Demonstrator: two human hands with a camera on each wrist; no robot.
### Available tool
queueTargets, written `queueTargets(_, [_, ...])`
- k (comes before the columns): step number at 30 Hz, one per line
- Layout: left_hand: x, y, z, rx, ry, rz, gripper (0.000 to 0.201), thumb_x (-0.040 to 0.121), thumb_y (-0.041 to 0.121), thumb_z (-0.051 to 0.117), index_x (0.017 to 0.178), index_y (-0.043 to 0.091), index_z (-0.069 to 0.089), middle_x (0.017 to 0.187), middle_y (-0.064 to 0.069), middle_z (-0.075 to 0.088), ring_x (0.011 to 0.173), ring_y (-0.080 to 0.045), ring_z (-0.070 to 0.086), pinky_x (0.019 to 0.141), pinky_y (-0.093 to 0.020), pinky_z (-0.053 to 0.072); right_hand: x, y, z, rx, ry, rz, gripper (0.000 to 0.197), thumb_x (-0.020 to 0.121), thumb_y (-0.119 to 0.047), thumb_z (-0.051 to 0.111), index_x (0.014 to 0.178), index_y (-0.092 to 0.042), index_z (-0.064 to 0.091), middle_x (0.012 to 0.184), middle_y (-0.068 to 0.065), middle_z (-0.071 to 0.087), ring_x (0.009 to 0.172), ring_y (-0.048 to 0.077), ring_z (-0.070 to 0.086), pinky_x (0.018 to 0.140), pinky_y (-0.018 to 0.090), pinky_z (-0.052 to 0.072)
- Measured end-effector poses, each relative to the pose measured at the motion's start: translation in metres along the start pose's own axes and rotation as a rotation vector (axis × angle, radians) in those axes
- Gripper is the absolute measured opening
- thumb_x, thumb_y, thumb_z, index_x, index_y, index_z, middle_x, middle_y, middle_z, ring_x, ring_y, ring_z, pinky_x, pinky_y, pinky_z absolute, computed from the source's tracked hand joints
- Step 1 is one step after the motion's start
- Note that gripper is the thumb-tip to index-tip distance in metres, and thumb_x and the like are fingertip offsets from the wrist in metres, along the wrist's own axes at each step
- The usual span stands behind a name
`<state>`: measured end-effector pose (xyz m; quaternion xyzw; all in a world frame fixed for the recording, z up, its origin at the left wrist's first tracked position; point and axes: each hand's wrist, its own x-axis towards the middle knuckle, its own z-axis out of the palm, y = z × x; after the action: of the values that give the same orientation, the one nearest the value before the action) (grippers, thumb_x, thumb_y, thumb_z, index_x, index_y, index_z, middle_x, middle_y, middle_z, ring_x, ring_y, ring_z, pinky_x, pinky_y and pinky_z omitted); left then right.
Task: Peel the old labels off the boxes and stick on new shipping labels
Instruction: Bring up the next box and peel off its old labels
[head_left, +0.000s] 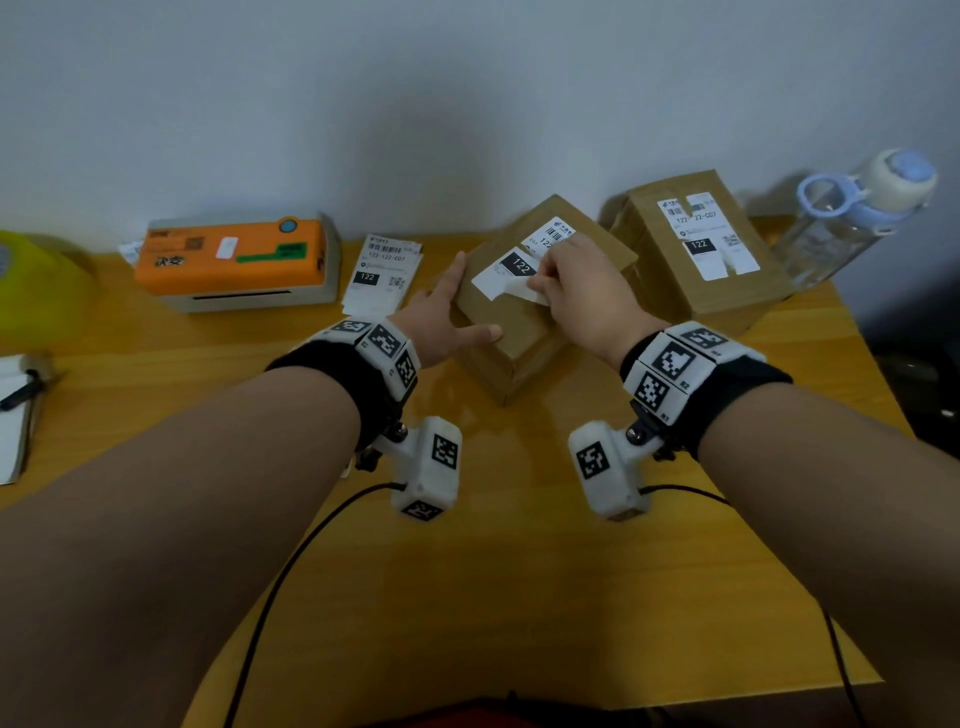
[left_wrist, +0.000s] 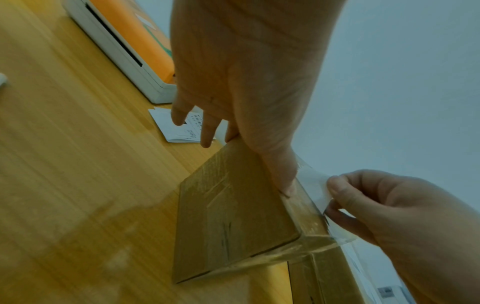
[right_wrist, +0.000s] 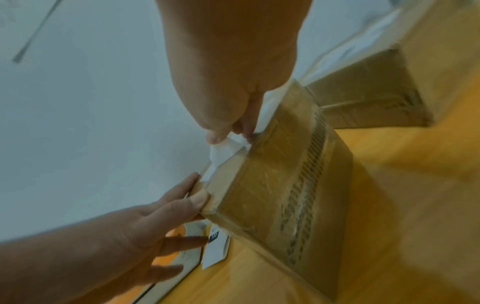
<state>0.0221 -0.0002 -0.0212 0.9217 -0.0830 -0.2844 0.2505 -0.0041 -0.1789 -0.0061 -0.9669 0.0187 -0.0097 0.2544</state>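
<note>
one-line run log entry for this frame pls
phase: peeling old label | right hand: pinches lifted label corner | left hand: flat, steadies near box | far box: still labelled | spare labels: on table

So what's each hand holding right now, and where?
Right hand pinches the lifted near corner of the white paper label. Left hand presses flat on the brown cardboard box, gripping nothing.

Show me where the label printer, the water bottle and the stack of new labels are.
label printer (head_left: 234, 257): head view, on its orange top.
water bottle (head_left: 826, 244): head view, on its clear body.
stack of new labels (head_left: 382, 275): head view, on the top sheet.
</note>
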Motion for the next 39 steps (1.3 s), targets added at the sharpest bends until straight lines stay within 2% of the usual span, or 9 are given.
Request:
queueTargets(3, [-0.002,0.003,-0.002,0.037,0.007,0.008,0.098,0.083,0.055,0.059,0.149,0.034,-0.012,0.155,-0.009,0.021,0.136,-0.029,0.033,0.109,-0.043,0.03,0.005,-0.002,-0.004,-0.142,-0.056,-0.011,0.021,0.098,-0.029,0.047,0.104,-0.01,0.056,0.108,0.008,0.055,0.1,0.023,0.052,0.085,0.035,0.044])
queueTargets(8, [-0.002,0.004,-0.004,0.068,-0.003,0.019,0.098,0.083,0.055,0.059,0.149,0.034,-0.011,0.154,-0.01,0.023,0.135,-0.029,0.035,0.108,-0.043,0.032,0.008,0.002,-0.009,-0.112,-0.041,0.034,0.022,0.099,-0.027,0.044,0.102,-0.008,0.053,0.095,0.01,0.061,0.09,0.028,0.057,0.075,0.037,0.043])
queueTargets(16, [-0.001,0.01,-0.002,0.101,0.023,0.001,0.098,0.082,0.055,0.06,0.149,0.035,-0.01,0.152,-0.011,0.025,0.133,-0.031,0.038,0.105,-0.045,0.035,0.007,0.013,-0.021,0.203,0.011,0.141,0.014,0.098,-0.023,0.047,0.092,-0.011,0.05,0.089,0.003,0.056,0.083,0.018,0.055,0.075,0.031,0.046])
queueTargets(19, [0.002,0.019,-0.001,0.248,0.088,-0.013,0.099,0.079,0.06,0.058,0.15,0.03,-0.005,0.158,-0.007,0.009,0.142,-0.031,0.019,0.112,-0.055,0.024,0.006,0.015,-0.023,0.314,-0.002,0.161,0.013,0.097,-0.023,0.048,0.092,-0.012,0.05,0.094,0.006,0.058,0.085,0.018,0.054,0.078,0.03,0.046])
queueTargets(21, [0.002,0.027,0.002,0.381,0.136,0.01,0.103,0.078,0.067,0.053,0.151,0.02,-0.003,0.159,-0.005,-0.006,0.147,-0.026,0.002,0.116,-0.053,0.012,0.005,0.016,-0.023,0.357,-0.007,0.18,0.012,0.096,-0.024,0.05,0.091,-0.014,0.051,0.097,0.007,0.06,0.09,0.019,0.056,0.083,0.033,0.048])
queueTargets(23, [0.001,0.031,0.006,0.43,0.142,0.023,0.111,0.075,0.076,0.047,0.151,0.014,-0.005,0.159,-0.003,-0.01,0.147,-0.022,-0.003,0.117,-0.05,0.006,0.005,0.017,-0.022,0.369,-0.004,0.179,0.01,0.096,-0.024,0.052,0.09,-0.015,0.051,0.096,0.006,0.06,0.089,0.018,0.056,0.082,0.033,0.048])
queueTargets(29, [0.003,0.035,0.003,0.403,0.138,-0.011,0.114,0.073,0.076,0.05,0.151,0.013,-0.004,0.159,-0.003,0.004,0.146,-0.023,0.007,0.116,-0.055,0.009,0.004,0.02,-0.021,0.369,0.112,0.184,0.009,0.095,-0.02,0.054,0.09,-0.013,0.054,0.087,-0.001,0.057,0.074,0.005,0.051,0.065,0.016,0.039])
queueTargets(35, [0.003,0.037,0.004,0.386,0.127,-0.048,0.116,0.07,0.076,0.053,0.151,0.016,-0.003,0.157,-0.009,0.012,0.142,-0.032,0.02,0.114,-0.056,0.017,-0.001,0.027,-0.022,0.307,0.225,0.212,0.012,0.095,-0.018,0.053,0.084,-0.015,0.051,0.077,-0.008,0.049,0.066,-0.003,0.044,0.057,0.01,0.03])
queueTargets(39, [0.003,0.039,0.004,0.387,0.13,-0.057,0.116,0.069,0.076,0.055,0.151,0.016,-0.002,0.155,-0.011,0.016,0.139,-0.034,0.025,0.112,-0.056,0.023,-0.005,0.03,-0.022,0.309,0.319,0.231,0.012,0.095,-0.018,0.052,0.084,-0.014,0.049,0.082,-0.003,0.052,0.067,0.0,0.044,0.057,0.01,0.03])
